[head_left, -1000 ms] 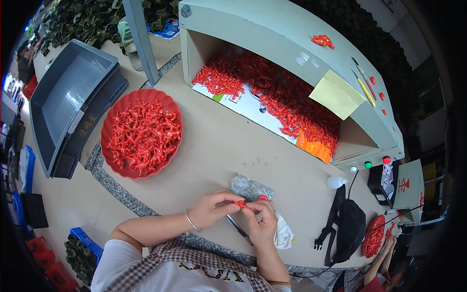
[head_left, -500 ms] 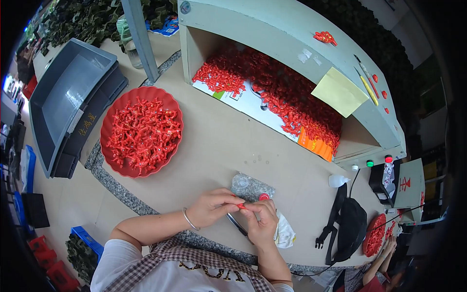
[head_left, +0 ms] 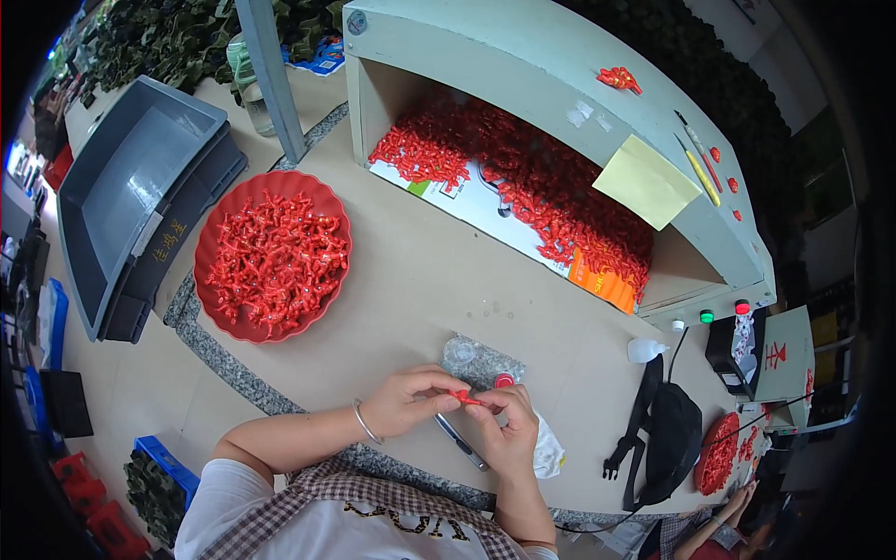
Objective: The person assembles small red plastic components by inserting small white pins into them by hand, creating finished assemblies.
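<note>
Between my fingertips is a small red figure-shaped piece (head_left: 464, 398). My left hand (head_left: 408, 399) pinches one end of it, and my right hand (head_left: 509, 427) pinches the other. Part of the piece is covered by the fingers. Below the hands lies a slim dark-and-silver tool (head_left: 461, 441). A speckled grey slab (head_left: 497, 359) with a clear round item (head_left: 459, 350) on it rests just beyond them. Close to my right fingers is a red round cap (head_left: 504, 381); a white cloth (head_left: 549, 450) lies right of that hand.
To the left, a scalloped red dish (head_left: 207, 271) holds many similar red pieces, beside a stacked grey bin (head_left: 126, 177). A pale cabinet (head_left: 467, 37) with heaped red pieces (head_left: 523, 177) spans the back. Right are a white bottle (head_left: 645, 350), a black waist bag (head_left: 674, 434) and another person's hands (head_left: 740, 504).
My fingers have shifted slightly around the red piece, and more of it shows between them. More of the slim tool below is visible. Both hands stay in nearly the same place.
</note>
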Motion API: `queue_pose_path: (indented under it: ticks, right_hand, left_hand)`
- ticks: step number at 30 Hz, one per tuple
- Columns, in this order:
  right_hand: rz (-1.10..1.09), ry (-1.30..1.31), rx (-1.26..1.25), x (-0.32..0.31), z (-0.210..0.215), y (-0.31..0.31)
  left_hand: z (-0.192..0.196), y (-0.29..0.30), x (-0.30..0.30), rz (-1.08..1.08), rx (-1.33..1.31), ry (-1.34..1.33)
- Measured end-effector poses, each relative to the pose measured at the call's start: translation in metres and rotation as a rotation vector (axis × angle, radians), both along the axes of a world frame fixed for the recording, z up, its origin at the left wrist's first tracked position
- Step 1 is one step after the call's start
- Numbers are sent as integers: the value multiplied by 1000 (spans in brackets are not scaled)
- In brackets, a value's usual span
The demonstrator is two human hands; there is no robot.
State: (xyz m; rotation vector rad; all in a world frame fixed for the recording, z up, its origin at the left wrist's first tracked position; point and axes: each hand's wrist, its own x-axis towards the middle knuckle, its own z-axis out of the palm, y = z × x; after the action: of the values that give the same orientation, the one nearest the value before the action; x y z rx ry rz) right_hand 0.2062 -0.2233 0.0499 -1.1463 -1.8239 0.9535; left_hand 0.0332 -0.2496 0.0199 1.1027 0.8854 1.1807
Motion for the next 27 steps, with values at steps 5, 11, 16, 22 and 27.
queue_pose_path:
  ticks: [5, 11, 16, 22, 27]
  right_hand:
    - [50, 169, -201, 5, -5, -1]
    - [30, 247, -186, 3, -16, -2]
    - [5, 88, 75, -6, -13, -3]
    - [-42, 493, -532, -3, -17, -7]
    - [-50, 494, -605, -5, -12, -7]
  left_hand:
    - [1, 0, -1, -32, -33, -26]
    - [-4, 0, 1, -1, -26, -39]
    - [-4, -1, 0, 14, -38, -71]
    - [-3, -3, 5, 2, -139, -150]
    - [-8, -5, 7, 32, -289, -210]
